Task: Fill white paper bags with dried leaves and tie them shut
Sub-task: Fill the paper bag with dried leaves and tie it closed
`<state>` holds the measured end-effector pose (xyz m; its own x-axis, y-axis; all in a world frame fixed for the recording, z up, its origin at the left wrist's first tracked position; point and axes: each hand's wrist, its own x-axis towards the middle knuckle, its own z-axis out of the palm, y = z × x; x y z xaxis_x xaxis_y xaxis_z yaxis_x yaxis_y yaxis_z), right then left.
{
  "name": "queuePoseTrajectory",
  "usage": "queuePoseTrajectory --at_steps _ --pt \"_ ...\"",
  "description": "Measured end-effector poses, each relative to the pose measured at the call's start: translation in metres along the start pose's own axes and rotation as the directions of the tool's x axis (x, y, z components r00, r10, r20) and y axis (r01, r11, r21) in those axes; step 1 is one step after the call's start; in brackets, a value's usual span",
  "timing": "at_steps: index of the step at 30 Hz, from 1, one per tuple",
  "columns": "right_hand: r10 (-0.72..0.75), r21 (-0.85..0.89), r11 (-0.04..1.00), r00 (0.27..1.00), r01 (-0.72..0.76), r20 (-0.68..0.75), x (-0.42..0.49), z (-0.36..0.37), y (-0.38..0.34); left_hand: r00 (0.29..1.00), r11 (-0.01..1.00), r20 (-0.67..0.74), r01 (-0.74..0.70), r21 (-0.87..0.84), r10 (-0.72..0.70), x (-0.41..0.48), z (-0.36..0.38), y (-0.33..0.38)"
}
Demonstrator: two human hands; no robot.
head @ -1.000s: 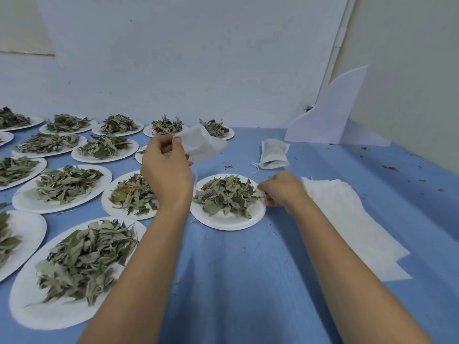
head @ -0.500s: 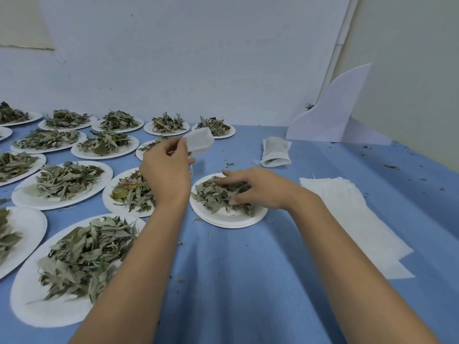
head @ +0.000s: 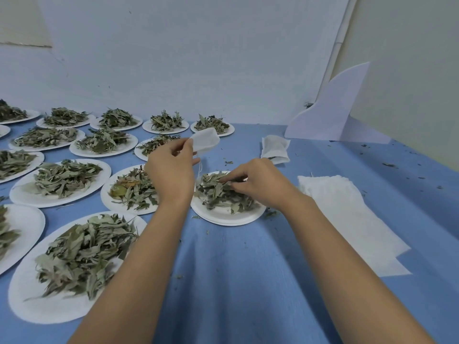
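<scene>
Here the left hand (head: pixel 171 172) pinches a bag (head: pixel 207 140) just behind the plate (head: pixel 224 217), so the right hand (head: pixel 260 182), pinching leaves (head: pixel 217 196) there, can fill it.

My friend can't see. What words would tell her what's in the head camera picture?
A person's left hand holds a small white paper bag above a blue table while the right hand pinches dried leaves on a white plate. Many more plates of leaves cover the table's left side, and a second bag lies farther back.
</scene>
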<state>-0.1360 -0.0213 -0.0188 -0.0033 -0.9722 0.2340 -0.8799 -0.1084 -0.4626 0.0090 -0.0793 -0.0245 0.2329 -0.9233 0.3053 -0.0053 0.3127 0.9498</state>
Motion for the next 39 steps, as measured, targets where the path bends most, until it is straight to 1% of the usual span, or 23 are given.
queuePoseTrajectory --at_steps 4,6,8,10,11,14,15,18,21,23,25,27,28,30,34,36,39 --pt "0.064 0.21 0.977 0.992 -0.04 -0.107 -0.001 -0.009 0.002 1.0 1.0 0.019 0.004 0.017 -0.005 -0.001 0.001 -0.002" --pt "0.082 0.297 0.954 0.99 -0.045 -0.116 -0.001 -0.011 0.003 1.0 1.0 0.023 0.004 0.028 -0.005 -0.002 0.001 -0.004" --pt "0.093 0.334 0.942 0.988 -0.046 -0.126 -0.002 -0.011 0.004 1.0 1.0 0.024 0.001 0.028 -0.002 -0.002 0.001 -0.006" --pt "0.109 0.29 0.955 0.986 -0.069 -0.123 -0.002 -0.01 0.006 1.0 1.0 0.02 -0.002 0.031 0.001 -0.001 0.001 -0.006" --pt "0.117 0.265 0.96 0.989 -0.089 -0.094 -0.002 -0.01 0.006 1.0 0.999 0.018 -0.004 0.034 0.003 -0.001 0.001 -0.007" --pt "0.125 0.213 0.968 0.99 -0.135 0.058 -0.004 -0.009 0.004 1.0 0.999 0.016 -0.005 0.043 0.004 -0.001 0.002 -0.007" --pt "0.128 0.196 0.97 0.988 -0.142 0.084 -0.005 -0.01 0.003 1.0 0.999 0.016 -0.003 0.043 0.003 -0.001 0.002 -0.008" --pt "0.133 0.189 0.971 0.987 -0.147 0.086 -0.008 -0.018 0.0 1.0 0.999 0.018 -0.001 0.043 0.001 0.0 0.002 -0.008" --pt "0.124 0.268 0.953 0.989 -0.141 0.079 -0.008 -0.02 -0.001 1.0 0.999 0.023 -0.008 0.049 0.007 0.0 0.002 -0.008" --pt "0.146 0.265 0.951 0.987 -0.161 0.073 -0.007 -0.014 -0.002 1.0 0.999 0.029 -0.011 0.052 0.009 -0.001 0.002 -0.007" --pt "0.149 0.15 0.975 0.983 -0.164 0.106 -0.005 -0.009 -0.003 0.999 0.998 0.035 -0.008 0.057 0.006 -0.002 0.002 -0.007" --pt "0.131 -0.002 0.991 0.98 -0.132 0.153 -0.005 -0.006 -0.003 0.999 0.998 0.036 -0.01 0.068 0.008 -0.002 0.002 -0.007" --pt "0.119 -0.057 0.992 0.982 -0.112 0.146 -0.004 -0.006 -0.002 0.999 0.997 0.037 -0.013 0.071 0.011 -0.002 0.002 -0.007" --pt "0.092 -0.103 0.991 0.992 -0.084 0.081 -0.002 -0.007 0.0 0.999 0.997 0.037 -0.017 0.07 0.014 -0.002 0.002 -0.006" --pt "0.044 -0.072 0.996 0.998 -0.046 -0.034 -0.001 -0.009 -0.001 0.999 0.998 0.033 -0.009 0.065 0.007 -0.003 0.002 -0.006" --pt "0.049 -0.013 0.999 0.995 -0.051 -0.087 0.0 -0.011 -0.001 1.0 0.998 0.03 -0.002 0.062 0.0 -0.002 0.002 -0.007" --pt "0.087 0.169 0.984 0.983 -0.059 -0.162 -0.001 -0.016 -0.001 1.0 0.998 0.029 0.006 0.061 -0.008 -0.002 0.002 -0.007"
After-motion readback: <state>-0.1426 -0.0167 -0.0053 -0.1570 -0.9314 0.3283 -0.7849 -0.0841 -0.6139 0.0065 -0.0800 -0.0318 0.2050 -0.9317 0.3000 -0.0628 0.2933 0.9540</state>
